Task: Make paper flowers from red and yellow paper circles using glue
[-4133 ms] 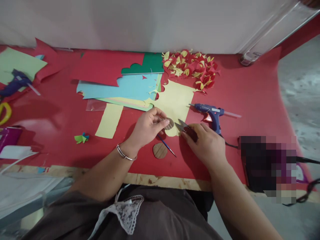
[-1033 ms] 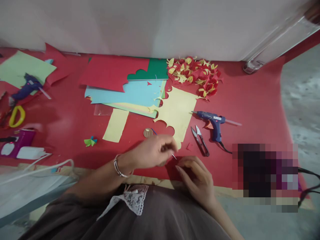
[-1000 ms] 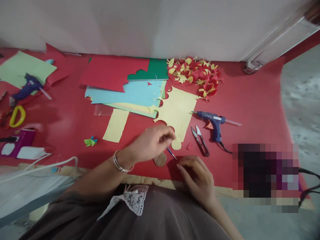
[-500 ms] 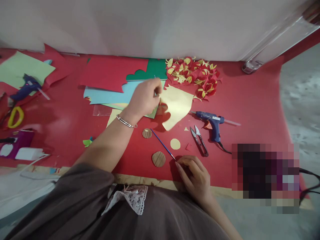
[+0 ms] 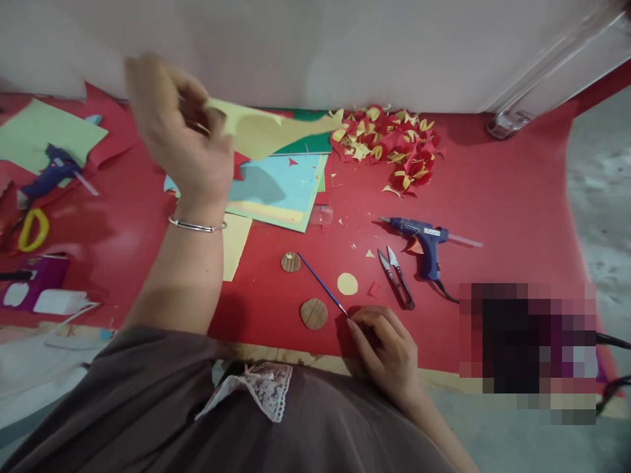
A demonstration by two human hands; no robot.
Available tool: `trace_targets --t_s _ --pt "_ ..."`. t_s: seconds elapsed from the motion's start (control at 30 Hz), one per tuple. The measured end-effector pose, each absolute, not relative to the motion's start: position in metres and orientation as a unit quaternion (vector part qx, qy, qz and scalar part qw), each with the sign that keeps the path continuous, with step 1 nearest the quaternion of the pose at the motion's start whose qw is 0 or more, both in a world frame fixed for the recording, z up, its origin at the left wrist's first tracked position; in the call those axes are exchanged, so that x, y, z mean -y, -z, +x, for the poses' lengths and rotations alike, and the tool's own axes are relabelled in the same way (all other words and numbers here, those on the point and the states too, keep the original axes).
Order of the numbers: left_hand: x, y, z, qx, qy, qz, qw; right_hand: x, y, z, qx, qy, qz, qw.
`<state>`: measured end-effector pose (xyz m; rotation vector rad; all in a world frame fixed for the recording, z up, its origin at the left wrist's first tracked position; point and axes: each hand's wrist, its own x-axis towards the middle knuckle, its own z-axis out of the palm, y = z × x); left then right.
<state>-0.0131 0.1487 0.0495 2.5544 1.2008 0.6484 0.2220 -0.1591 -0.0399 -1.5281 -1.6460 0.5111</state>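
Note:
My left hand (image 5: 180, 131) is raised over the back left of the table, pinching a cut-edged piece of pale yellow paper (image 5: 261, 135). My right hand (image 5: 387, 348) rests at the front edge with curled fingers; whatever they hold, if anything, is hidden. Its thumb lies right by the tip of a thin blue paintbrush (image 5: 320, 282). Around the brush are a small wood-grain disc (image 5: 290, 262), a larger wood-grain disc (image 5: 314, 313) and a pale yellow paper circle (image 5: 348, 284). Thread snips (image 5: 397, 277) lie to the right with their blades apart.
A blue glue gun (image 5: 419, 236) lies right of centre, its cord running frontward. Red and yellow paper scraps (image 5: 389, 141) are heaped at the back. Light blue sheets (image 5: 290, 180) lie under the raised paper. Another glue gun (image 5: 52, 174) and a yellow-handled tool (image 5: 33, 230) are at left.
My left hand has lifted the yellow paper off the table and carried it left and back, uncovering the blue sheets and small scraps. My right hand has stayed in place.

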Motion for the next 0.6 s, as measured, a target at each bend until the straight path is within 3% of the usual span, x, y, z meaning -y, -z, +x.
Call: trace_targets --t_s 0.2,0.37,0.6 --pt "-0.118 -0.015 -0.028 -0.475 -0.241 0.835 0.143 0.167 0.04 0.226 0.606 -0.18 -0.642 0.434" --pt "-0.106 0.011 -0.039 -0.529 -0.213 0.814 0.113 0.171 0.045 0.232 0.464 -0.166 -0.668 0.557" --pt "-0.065 -0.019 -0.032 -0.5 -0.22 0.829 0.125 0.161 0.042 0.241 0.263 -0.17 -0.653 0.69"
